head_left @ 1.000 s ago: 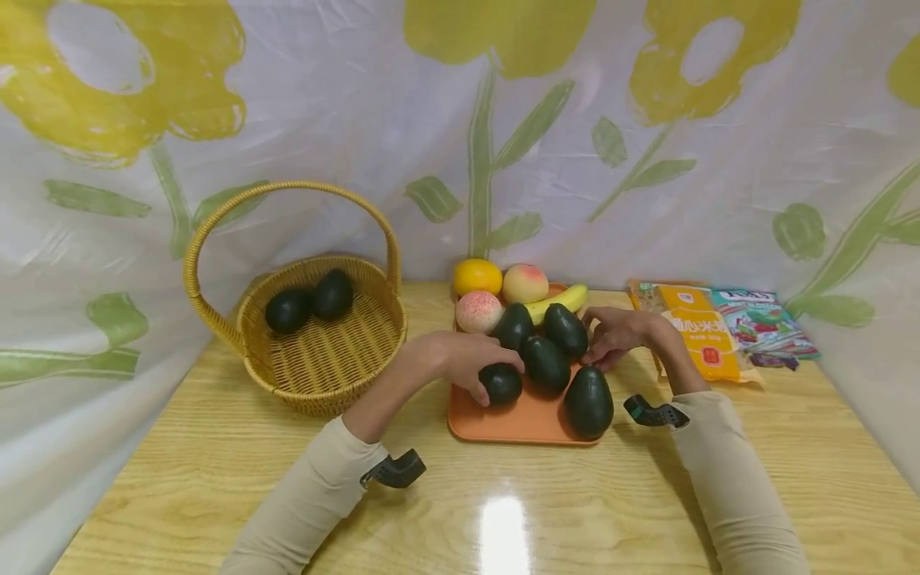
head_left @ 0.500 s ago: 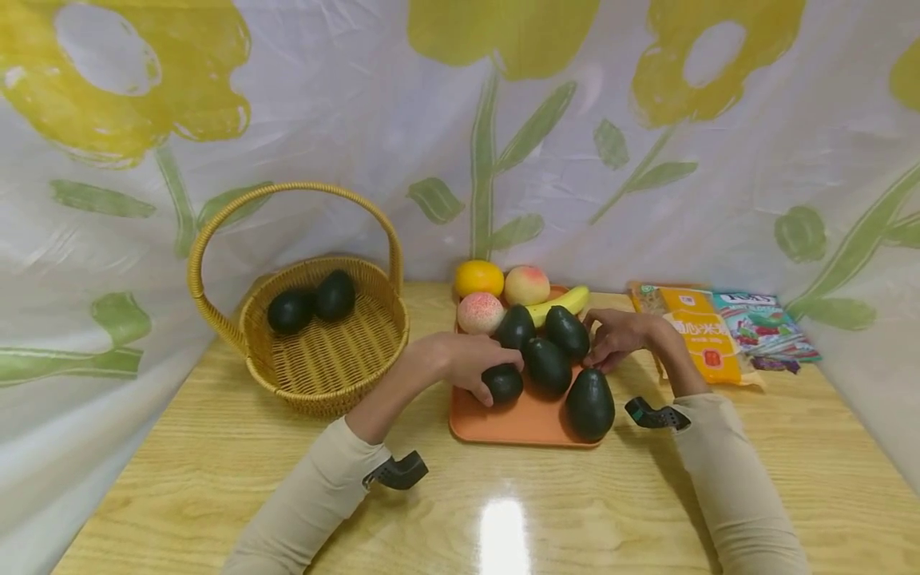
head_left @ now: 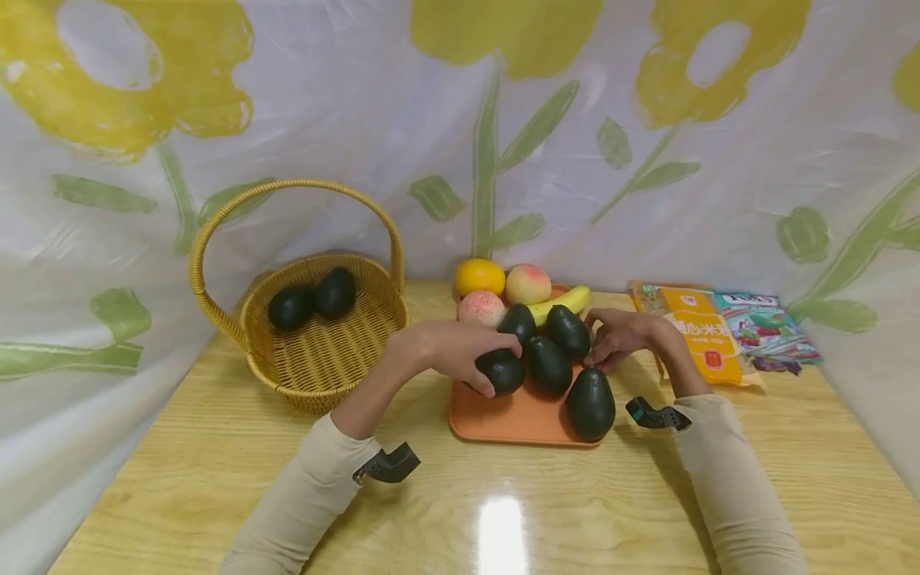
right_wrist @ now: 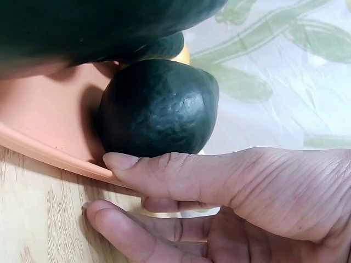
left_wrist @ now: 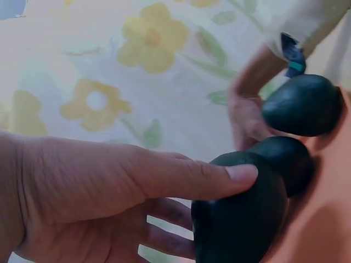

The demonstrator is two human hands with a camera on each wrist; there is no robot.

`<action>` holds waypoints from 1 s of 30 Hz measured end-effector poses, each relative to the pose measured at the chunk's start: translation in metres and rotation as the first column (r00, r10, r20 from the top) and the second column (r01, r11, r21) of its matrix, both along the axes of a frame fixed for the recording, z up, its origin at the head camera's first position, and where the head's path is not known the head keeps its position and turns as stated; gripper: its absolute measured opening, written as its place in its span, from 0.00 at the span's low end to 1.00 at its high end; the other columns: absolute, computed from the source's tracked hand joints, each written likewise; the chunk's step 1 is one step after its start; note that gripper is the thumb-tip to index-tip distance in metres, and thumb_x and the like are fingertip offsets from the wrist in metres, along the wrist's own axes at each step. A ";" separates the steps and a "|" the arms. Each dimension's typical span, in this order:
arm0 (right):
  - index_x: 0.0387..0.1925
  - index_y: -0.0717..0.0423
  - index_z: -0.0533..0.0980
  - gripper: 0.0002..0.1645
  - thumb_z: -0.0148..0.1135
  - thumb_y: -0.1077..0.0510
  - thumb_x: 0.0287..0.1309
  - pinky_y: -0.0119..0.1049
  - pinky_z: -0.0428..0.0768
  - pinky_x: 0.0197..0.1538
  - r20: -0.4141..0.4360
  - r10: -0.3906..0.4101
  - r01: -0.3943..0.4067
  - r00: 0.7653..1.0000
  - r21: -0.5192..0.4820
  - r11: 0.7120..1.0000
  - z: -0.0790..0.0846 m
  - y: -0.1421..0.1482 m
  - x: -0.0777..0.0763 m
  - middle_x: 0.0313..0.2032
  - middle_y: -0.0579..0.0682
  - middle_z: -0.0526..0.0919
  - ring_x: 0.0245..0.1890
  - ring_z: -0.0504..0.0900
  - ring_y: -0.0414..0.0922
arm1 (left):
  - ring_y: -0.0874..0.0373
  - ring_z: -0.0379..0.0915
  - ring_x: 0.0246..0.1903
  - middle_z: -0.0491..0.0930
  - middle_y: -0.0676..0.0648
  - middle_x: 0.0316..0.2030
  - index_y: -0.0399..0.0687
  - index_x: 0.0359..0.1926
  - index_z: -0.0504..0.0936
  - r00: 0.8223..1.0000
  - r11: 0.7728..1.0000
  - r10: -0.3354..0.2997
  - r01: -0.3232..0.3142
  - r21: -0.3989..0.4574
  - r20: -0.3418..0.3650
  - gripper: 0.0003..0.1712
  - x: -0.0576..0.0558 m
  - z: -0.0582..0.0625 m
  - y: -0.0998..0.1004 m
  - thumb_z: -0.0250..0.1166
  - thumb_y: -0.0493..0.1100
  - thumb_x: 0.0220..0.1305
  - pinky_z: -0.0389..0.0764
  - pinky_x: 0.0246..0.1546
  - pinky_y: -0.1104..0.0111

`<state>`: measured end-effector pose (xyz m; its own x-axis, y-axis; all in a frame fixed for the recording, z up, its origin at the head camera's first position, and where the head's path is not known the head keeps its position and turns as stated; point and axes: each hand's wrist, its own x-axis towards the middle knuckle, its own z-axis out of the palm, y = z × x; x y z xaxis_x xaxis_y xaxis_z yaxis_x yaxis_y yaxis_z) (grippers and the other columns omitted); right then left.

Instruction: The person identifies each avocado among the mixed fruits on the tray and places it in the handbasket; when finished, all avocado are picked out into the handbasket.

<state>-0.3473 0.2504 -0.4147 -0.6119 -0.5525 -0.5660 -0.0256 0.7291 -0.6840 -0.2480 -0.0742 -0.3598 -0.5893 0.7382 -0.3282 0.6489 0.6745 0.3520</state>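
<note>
My left hand (head_left: pixel 458 350) grips a dark green avocado (head_left: pixel 503 370) over the left part of an orange tray (head_left: pixel 489 422). In the left wrist view the thumb lies along the top of this avocado (left_wrist: pixel 238 213), with fingers on its far side. At the tray's right edge, my right hand (head_left: pixel 621 334) pinches the rim. The right wrist view has its thumb (right_wrist: pixel 123 163) over the rim and the fingers outside and below, beside another avocado (right_wrist: pixel 162 107). Several more avocados (head_left: pixel 590 404) rest on the tray. Behind them are a banana (head_left: pixel 561 306) and two peaches (head_left: pixel 480 308).
A yellow wicker basket (head_left: pixel 323 393) with a tall handle stands left of the tray, two avocados (head_left: pixel 291 308) inside it. An orange-yellow fruit (head_left: pixel 479 277) sits at the tray's back left. Snack bags (head_left: pixel 700 331) lie at the right, near the flowered curtain (head_left: pixel 345 96).
My left hand has lifted slightly and shifted a little left with the avocado in its grip. The right hand has stayed at the tray's edge.
</note>
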 end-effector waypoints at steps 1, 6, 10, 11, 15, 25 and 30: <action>0.66 0.68 0.54 0.39 0.69 0.63 0.66 0.40 0.89 0.49 0.002 -0.004 0.004 1.000 0.000 1.000 0.000 0.001 0.000 0.52 0.67 0.82 0.39 0.89 0.42 | 0.54 0.74 0.65 0.77 0.49 0.66 0.55 0.74 0.68 1.000 1.000 0.010 -0.010 0.009 0.004 0.36 0.000 0.002 -0.002 0.70 0.52 0.70 0.72 0.71 0.59; 0.65 0.68 0.55 0.38 0.69 0.62 0.66 0.38 0.89 0.48 0.008 -0.016 0.016 1.000 0.005 1.000 -0.001 0.002 -0.001 0.51 0.65 0.83 0.38 0.89 0.42 | 0.53 0.71 0.70 0.73 0.47 0.72 0.49 0.77 0.65 0.998 0.997 0.056 -0.056 0.053 0.003 0.37 0.003 0.018 -0.018 0.66 0.54 0.74 0.69 0.75 0.57; 0.65 0.67 0.56 0.38 0.70 0.61 0.66 0.38 0.89 0.47 0.006 -0.019 0.019 1.000 0.015 1.000 -0.002 0.002 -0.002 0.49 0.64 0.83 0.38 0.89 0.42 | 0.54 0.75 0.61 0.77 0.48 0.65 0.50 0.74 0.67 0.995 0.991 0.097 -0.094 0.092 -0.022 0.36 0.005 0.027 -0.031 0.66 0.56 0.73 0.74 0.68 0.58; 0.65 0.67 0.56 0.38 0.70 0.61 0.66 0.38 0.89 0.47 0.007 -0.019 0.019 1.000 0.017 1.000 -0.003 0.002 -0.003 0.49 0.63 0.83 0.38 0.89 0.42 | 0.54 0.75 0.61 0.78 0.48 0.65 0.50 0.74 0.67 0.994 0.990 0.107 -0.104 0.100 -0.024 0.36 0.005 0.028 -0.035 0.66 0.56 0.73 0.74 0.68 0.59; 0.64 0.66 0.56 0.38 0.71 0.61 0.65 0.37 0.89 0.47 0.010 -0.026 0.026 1.000 0.022 0.999 -0.005 0.002 -0.005 0.47 0.61 0.84 0.37 0.89 0.41 | 0.52 0.72 0.67 0.75 0.46 0.70 0.48 0.76 0.65 0.989 0.980 0.145 -0.141 0.141 -0.015 0.38 0.009 0.037 -0.049 0.65 0.57 0.74 0.70 0.73 0.56; 0.63 0.67 0.58 0.37 0.71 0.61 0.65 0.39 0.89 0.47 0.002 -0.020 0.020 1.000 0.020 1.000 -0.006 0.001 -0.005 0.46 0.62 0.84 0.37 0.89 0.42 | 0.53 0.78 0.59 0.80 0.48 0.63 0.51 0.74 0.69 0.966 0.943 0.252 -0.231 0.238 -0.062 0.32 0.014 0.053 -0.090 0.64 0.55 0.75 0.77 0.64 0.53; 0.63 0.66 0.58 0.37 0.71 0.61 0.65 0.39 0.89 0.47 -0.001 -0.020 0.020 1.000 0.025 0.999 -0.002 0.001 -0.003 0.46 0.62 0.84 0.37 0.89 0.43 | 0.52 0.79 0.57 0.81 0.47 0.60 0.52 0.74 0.68 0.933 0.914 0.348 -0.315 0.257 -0.094 0.33 0.018 0.061 -0.114 0.62 0.58 0.76 0.76 0.63 0.52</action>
